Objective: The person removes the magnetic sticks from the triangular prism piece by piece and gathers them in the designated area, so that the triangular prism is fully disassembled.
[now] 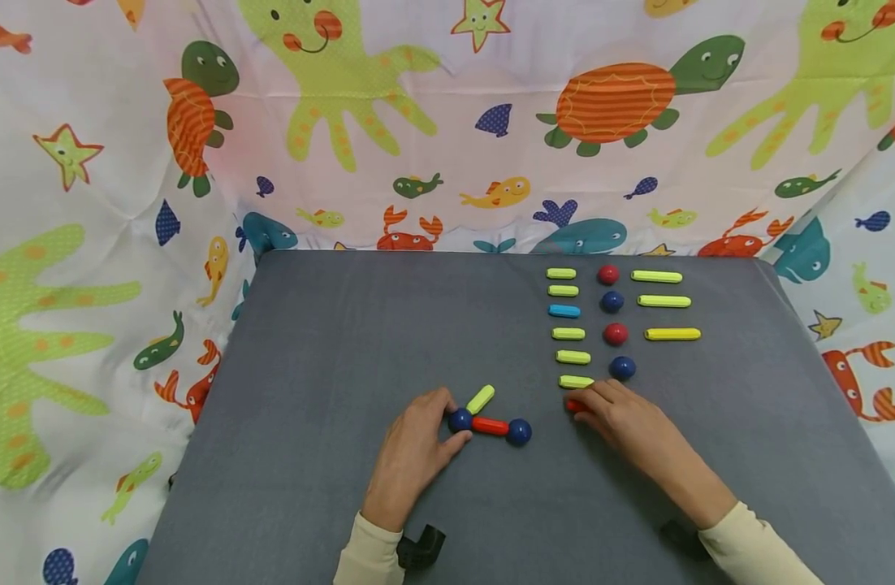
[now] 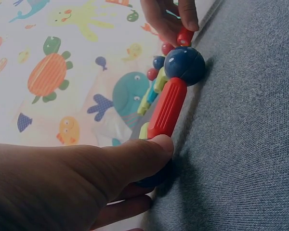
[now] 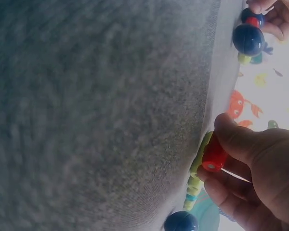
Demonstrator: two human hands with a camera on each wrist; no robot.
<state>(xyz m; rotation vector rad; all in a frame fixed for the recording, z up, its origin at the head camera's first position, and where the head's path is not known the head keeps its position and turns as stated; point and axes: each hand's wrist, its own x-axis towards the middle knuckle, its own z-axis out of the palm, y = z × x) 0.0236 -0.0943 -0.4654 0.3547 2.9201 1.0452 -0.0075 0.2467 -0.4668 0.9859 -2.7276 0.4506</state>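
Observation:
My left hand (image 1: 416,443) pinches a dark blue ball (image 1: 460,420) between thumb and fingers. From that ball a red rod (image 1: 490,426) runs right to a second blue ball (image 1: 519,432), and a short yellow-green rod (image 1: 481,400) points up and away. Farther right, my right hand (image 1: 621,416) grips another short red rod (image 3: 215,155) between thumb and fingers, just below the lowest yellow-green rod of a column. In the left wrist view, the red rod in the right hand appears beyond the second blue ball (image 2: 184,66).
A column of short rods, mostly yellow-green with one light blue rod (image 1: 564,311), lies at the right. Beside it runs a line of red and blue balls (image 1: 616,334), then longer yellow rods (image 1: 672,334). Printed cloth (image 1: 447,122) hangs behind the grey table (image 1: 309,341).

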